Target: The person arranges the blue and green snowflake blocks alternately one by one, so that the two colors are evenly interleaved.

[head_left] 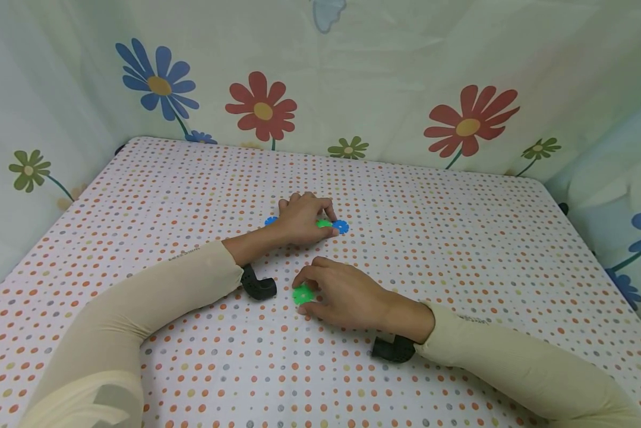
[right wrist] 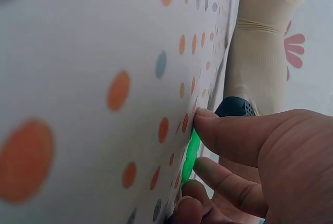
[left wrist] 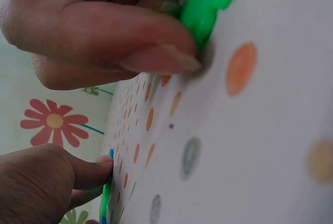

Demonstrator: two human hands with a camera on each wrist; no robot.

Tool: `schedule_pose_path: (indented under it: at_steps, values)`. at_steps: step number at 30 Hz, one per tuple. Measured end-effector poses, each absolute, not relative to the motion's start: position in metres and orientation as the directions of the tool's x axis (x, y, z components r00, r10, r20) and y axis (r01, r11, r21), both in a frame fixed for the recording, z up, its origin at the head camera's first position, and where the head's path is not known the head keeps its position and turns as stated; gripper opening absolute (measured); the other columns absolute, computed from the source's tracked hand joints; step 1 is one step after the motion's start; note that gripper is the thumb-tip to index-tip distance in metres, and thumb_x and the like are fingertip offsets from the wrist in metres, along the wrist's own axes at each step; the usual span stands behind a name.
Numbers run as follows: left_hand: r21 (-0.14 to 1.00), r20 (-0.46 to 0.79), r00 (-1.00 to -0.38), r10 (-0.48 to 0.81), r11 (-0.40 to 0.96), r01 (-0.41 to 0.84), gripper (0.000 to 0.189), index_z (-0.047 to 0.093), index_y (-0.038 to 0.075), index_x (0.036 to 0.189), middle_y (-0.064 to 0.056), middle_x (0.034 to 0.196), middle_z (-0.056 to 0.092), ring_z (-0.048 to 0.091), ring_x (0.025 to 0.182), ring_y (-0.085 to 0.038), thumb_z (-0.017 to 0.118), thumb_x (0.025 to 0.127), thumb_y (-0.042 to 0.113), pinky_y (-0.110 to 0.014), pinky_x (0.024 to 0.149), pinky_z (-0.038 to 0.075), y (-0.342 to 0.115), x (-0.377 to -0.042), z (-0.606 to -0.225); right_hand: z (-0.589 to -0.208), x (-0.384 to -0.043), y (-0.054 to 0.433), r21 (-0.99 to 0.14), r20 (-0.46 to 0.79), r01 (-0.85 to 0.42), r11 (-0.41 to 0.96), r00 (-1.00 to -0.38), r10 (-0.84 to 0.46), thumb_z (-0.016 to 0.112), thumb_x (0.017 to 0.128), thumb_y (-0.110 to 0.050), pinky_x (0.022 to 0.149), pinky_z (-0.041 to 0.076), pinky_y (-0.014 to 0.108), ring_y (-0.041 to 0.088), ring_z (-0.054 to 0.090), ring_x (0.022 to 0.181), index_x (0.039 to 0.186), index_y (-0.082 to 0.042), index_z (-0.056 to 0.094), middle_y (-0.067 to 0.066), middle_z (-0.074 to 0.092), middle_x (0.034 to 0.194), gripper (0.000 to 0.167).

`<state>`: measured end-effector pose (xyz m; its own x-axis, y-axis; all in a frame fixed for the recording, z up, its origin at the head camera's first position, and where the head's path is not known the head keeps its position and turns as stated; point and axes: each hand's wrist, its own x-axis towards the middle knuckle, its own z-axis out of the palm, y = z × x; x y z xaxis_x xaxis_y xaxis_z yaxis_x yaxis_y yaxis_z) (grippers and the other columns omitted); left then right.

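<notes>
My left hand (head_left: pixel 304 220) is over a short row of toothed plastic snowflake discs. A green disc (head_left: pixel 324 224) shows between its thumb and index finger, beside a blue disc (head_left: pixel 341 227). Another blue disc (head_left: pixel 270 220) peeks out at the left of that hand; the stretch between is hidden. In the left wrist view, the row's green part (left wrist: pixel 105 197) lies at those fingertips. Closer to me, my right hand (head_left: pixel 347 294) pinches a separate green disc (head_left: pixel 302 294) by its edges, tilted at the tabletop. The right wrist view shows this green disc (right wrist: pixel 191 154) edge-on between thumb and fingers.
A dotted cloth covers the table (head_left: pixel 202 368). Black wrist cameras hang under both wrists, the left camera (head_left: pixel 258 286) near the right hand's disc and the right camera (head_left: pixel 394 349) low over the cloth. A flowered curtain (head_left: pixel 373 77) stands behind the table and along its sides.
</notes>
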<state>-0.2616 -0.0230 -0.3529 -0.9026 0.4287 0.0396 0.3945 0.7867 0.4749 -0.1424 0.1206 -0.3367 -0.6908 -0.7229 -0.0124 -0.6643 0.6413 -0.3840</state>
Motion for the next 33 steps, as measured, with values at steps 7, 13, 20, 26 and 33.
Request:
schedule_pose_path:
  at_steps: [7,13,20,26,33]
  values:
    - [0.489,0.039,-0.905,0.424,0.782,0.387,0.021,0.067,0.029,0.101,0.000,0.107,0.058,0.045,0.101,-0.025,0.070,0.088,0.045,-0.049,0.089,0.027,-0.0231,-0.2615,-0.3536,-0.3367,-0.1428,0.1210,-0.401,-0.016,-0.657,0.639,-0.692,-0.721,0.074,0.089,-0.030,0.069,0.043,0.022,0.005,0.049,0.076,0.113,-0.017,0.065,-0.006,0.053,0.088,0.028]
    - [0.494,0.039,-0.903,0.427,0.778,0.389,0.022,0.067,0.029,0.102,0.001,0.108,0.058,0.045,0.101,-0.024,0.069,0.089,0.045,-0.049,0.090,0.027,-0.0238,-0.2618,-0.3543,-0.3367,-0.1436,0.1213,-0.404,-0.014,-0.662,0.631,-0.685,-0.728,0.073,0.089,-0.031,0.068,0.043,0.022,0.005,0.048,0.074,0.112,-0.016,0.065,-0.006,0.053,0.086,0.028]
    - [0.500,0.035,-0.906,0.422,0.778,0.381,0.022,0.067,0.029,0.103,0.000,0.108,0.057,0.045,0.104,-0.025,0.070,0.089,0.045,-0.050,0.091,0.027,-0.0240,-0.2611,-0.3536,-0.3372,-0.1436,0.1209,-0.421,-0.013,-0.653,0.629,-0.689,-0.724,0.074,0.089,-0.030,0.069,0.042,0.022,0.005,0.047,0.072,0.109,-0.017,0.064,-0.006,0.053,0.084,0.026]
    - [0.499,0.033,-0.907,0.419,0.780,0.378,0.022,0.066,0.029,0.102,0.000,0.108,0.057,0.045,0.104,-0.025,0.070,0.089,0.046,-0.050,0.091,0.026,-0.0242,-0.2616,-0.3540,-0.3374,-0.1444,0.1203,-0.429,-0.018,-0.644,0.634,-0.696,-0.718,0.074,0.089,-0.030,0.069,0.042,0.022,0.005,0.047,0.071,0.106,-0.017,0.064,-0.006,0.053,0.082,0.023]
    - [0.505,0.038,-0.906,0.422,0.774,0.382,0.023,0.067,0.029,0.104,0.000,0.109,0.057,0.045,0.105,-0.025,0.070,0.089,0.045,-0.049,0.090,0.026,-0.0243,-0.2610,-0.3540,-0.3354,-0.1475,0.1203,-0.460,-0.060,-0.609,0.646,-0.705,-0.707,0.076,0.088,-0.030,0.072,0.042,0.024,0.007,0.048,0.076,0.105,-0.016,0.061,-0.004,0.052,0.086,0.027]
